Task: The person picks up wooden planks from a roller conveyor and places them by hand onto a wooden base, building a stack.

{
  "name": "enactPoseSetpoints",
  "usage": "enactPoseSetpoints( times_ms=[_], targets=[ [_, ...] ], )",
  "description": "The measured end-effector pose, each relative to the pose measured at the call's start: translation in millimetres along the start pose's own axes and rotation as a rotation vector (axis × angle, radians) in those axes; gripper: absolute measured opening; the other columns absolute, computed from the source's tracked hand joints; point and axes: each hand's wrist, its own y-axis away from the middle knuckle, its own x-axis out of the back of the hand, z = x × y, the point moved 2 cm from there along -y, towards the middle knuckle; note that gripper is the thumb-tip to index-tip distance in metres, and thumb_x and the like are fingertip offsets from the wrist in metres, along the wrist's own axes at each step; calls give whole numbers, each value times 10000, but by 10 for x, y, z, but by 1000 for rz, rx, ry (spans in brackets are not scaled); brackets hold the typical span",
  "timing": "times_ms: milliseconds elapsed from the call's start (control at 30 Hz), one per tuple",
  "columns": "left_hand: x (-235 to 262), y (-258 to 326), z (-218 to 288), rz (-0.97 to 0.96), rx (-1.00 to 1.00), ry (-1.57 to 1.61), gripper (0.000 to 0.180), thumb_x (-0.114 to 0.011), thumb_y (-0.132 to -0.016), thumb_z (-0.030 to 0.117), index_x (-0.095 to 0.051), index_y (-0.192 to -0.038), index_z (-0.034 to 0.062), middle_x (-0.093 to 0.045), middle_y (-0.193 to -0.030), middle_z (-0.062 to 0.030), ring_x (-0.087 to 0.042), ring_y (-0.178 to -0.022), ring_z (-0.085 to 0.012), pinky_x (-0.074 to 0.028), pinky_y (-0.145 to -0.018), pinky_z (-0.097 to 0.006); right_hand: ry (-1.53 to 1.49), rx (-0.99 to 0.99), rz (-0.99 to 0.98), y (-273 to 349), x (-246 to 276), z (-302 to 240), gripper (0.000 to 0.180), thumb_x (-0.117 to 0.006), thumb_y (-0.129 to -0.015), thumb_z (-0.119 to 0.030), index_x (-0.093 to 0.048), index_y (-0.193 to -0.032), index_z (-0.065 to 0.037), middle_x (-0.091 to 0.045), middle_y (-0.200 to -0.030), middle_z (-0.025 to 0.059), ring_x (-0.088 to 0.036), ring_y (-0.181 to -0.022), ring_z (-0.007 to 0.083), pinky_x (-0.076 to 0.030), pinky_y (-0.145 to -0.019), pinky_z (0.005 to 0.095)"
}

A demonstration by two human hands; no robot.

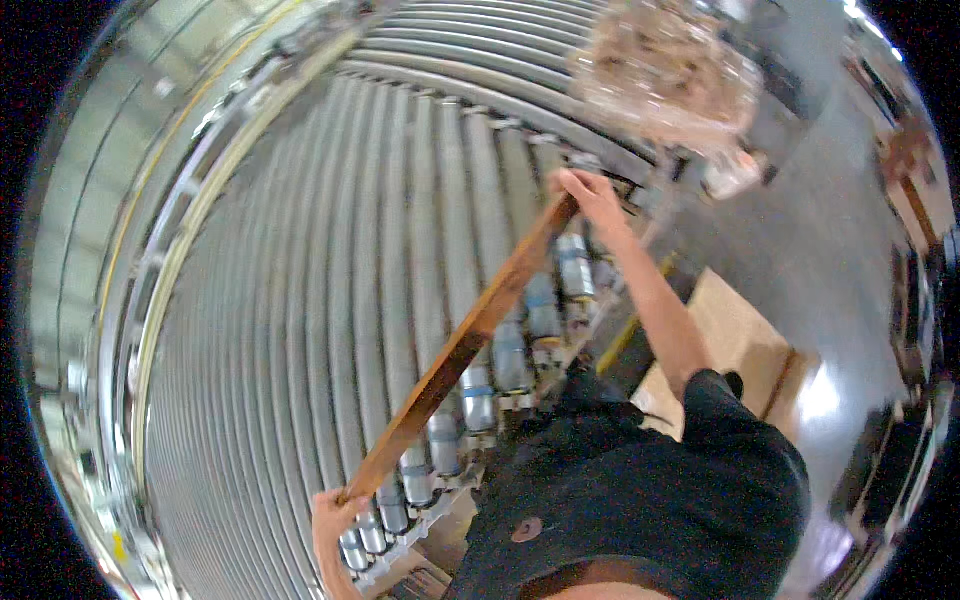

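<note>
A long brown wooden strip point(470, 335) runs slantwise over a wide bed of grey metal rollers point(330, 280). My left hand point(335, 515) grips its near lower end at the bottom of the picture. My right hand point(592, 195) holds its far upper end, arm stretched out over the roller ends. The strip lies just above the row of silver and blue roller end caps point(520, 350). My dark shirt fills the lower right.
A blurred clump of pale brown fibrous material point(665, 70) sits beyond the right hand. A metal side rail with a yellow line point(190, 170) borders the rollers on the left. A light brown board point(735, 335) lies on the grey floor to the right.
</note>
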Motion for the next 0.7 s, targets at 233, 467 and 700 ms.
enactPoseSetpoints(
  times_ms=[233, 467, 700],
  targets=[
    [46, -412, 355, 540, -534, -118, 361, -775, -723, 316, -592, -680, 7, -528, -633, -219, -507, -534, -377, -421, -538, -463, -96, 200, 22, -195, 220, 46, 370, -678, -922, -169, -654, -1262, -27, -637, -1292, 66, -576, -1198, 205, -437, -1047, 341],
    [-614, -993, 841, 662, -799, -218, 343, -750, -806, 354, -607, -873, 50, -605, -827, -157, -618, -829, -375, -499, -701, -475, 33, 248, -190, -637, -85, 937, 413, -637, -995, -376, -663, -1261, -61, -622, -1277, 42, -558, -1149, 181, -418, -1007, 376],
    [-646, -1218, 1491, 508, -797, -260, 356, -702, -865, 399, -583, -853, 63, -591, -797, -146, -609, -818, -390, -504, -725, -489, 228, 264, -306, -19, -235, 185, 297, -758, -849, -188, -689, -1087, -24, -667, -1137, 66, -583, -1111, 200, -403, -1044, 335]
  ],
)
